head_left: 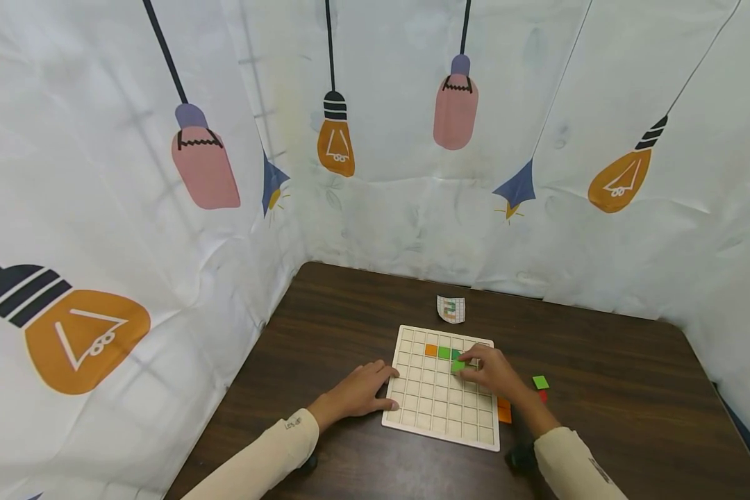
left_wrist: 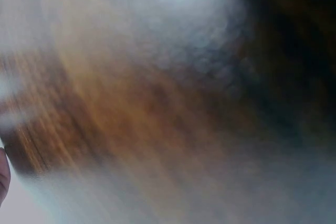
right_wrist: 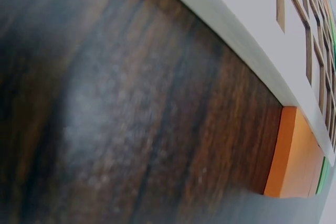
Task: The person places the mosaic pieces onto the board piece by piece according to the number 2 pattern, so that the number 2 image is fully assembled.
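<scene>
From my distant seat, the head view shows a pale grid board point(head_left: 437, 433) on a dark table point(head_left: 315, 319). At the board's left border, the left hand point(head_left: 364, 390) lies with thumb and fingers spread, fingertips touching that border. The left wrist view is too blurred to add anything I can use.

In the board's upper part, one row holds, left to right, an orange tile point(head_left: 431, 350), a green tile point(head_left: 444, 353) and a dark green tile point(head_left: 456, 353). Past the board's top edge, near it, lies a small patterned card point(head_left: 451, 310).

I judge the pinched tile point(head_left: 457, 366) to be what matters: light green, seemingly square with no clear long axis, it sits over the board directly below the dark green tile. I cannot tell whether it touches the grid. The right hand point(head_left: 490, 369), nearer by far, comes in over the board's right side and pinches it between thumb and fingers, so the tile lies to that hand's left, at its fingertips.

Just beside the board's right edge are orange pieces point(head_left: 505, 410); farther right, apart from the board, lie a loose green tile point(head_left: 540, 382) and a red piece point(head_left: 543, 396).
</scene>
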Demonstrator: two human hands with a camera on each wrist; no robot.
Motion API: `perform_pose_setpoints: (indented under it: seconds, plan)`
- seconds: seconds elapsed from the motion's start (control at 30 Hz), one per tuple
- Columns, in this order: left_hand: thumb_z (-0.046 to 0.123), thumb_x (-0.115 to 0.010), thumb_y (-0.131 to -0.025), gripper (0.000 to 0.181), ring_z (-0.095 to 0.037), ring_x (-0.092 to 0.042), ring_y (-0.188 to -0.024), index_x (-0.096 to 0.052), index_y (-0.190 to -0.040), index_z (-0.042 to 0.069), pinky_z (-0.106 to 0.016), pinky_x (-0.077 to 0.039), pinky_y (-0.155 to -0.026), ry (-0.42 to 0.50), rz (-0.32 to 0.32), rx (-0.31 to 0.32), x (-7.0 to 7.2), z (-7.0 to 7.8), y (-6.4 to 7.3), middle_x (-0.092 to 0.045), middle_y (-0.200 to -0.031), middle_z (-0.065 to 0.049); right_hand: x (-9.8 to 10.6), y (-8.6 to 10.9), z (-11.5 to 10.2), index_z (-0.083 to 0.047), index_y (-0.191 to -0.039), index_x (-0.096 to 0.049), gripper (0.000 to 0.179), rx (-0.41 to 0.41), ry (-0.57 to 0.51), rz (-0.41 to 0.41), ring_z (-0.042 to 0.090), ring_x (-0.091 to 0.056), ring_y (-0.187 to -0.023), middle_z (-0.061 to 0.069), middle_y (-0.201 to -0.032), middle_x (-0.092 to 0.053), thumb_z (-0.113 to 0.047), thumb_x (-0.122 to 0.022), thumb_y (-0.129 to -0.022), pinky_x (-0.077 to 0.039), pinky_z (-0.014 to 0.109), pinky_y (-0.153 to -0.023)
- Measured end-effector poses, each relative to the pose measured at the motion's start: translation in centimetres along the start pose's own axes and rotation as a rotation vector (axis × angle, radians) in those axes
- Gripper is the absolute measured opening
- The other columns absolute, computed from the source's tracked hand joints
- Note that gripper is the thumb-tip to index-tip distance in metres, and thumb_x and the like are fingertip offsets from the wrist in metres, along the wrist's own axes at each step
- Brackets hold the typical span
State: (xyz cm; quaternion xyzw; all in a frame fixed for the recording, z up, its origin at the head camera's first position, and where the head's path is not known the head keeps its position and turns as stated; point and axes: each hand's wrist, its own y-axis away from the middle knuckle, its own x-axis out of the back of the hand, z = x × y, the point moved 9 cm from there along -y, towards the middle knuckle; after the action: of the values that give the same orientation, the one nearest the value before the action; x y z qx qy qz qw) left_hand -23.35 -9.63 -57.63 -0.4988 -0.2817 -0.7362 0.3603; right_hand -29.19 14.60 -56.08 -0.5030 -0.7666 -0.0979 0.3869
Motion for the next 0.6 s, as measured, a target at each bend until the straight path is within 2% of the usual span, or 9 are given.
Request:
perform_pose_setpoints:
  seconds: [0.27, 0.6]
  plan:
    - [0.059, -0.066, -0.091, 0.062, -0.011, -0.054, -0.105, -0.054, -0.139, 0.021, -0.036, -0.043, -0.092, 0.003, -0.010, 0.007, -0.13, -0.09, -0.03, -0.058, -0.118, 0.003, -0.66, -0.25, 0.47, -0.012, -0.101, -0.078, 0.023, -0.069, 0.062, -0.044, 0.007, -0.056, -0.079, -0.003, -0.095, -0.070, -0.025, -0.084, -0.082, -0.048, 0.024, -0.069]
    - [0.058, -0.067, -0.090, 0.062, -0.011, -0.053, -0.103, -0.054, -0.138, 0.021, -0.035, -0.043, -0.091, 0.008, -0.011, 0.016, 0.03, -0.09, -0.02, -0.058, -0.116, 0.003, -0.65, -0.18, 0.60, -0.012, -0.103, -0.078, 0.024, -0.065, 0.066, -0.032, 0.007, -0.056, -0.079, -0.002, -0.096, -0.069, -0.023, -0.083, -0.083, -0.048, 0.025, -0.069]
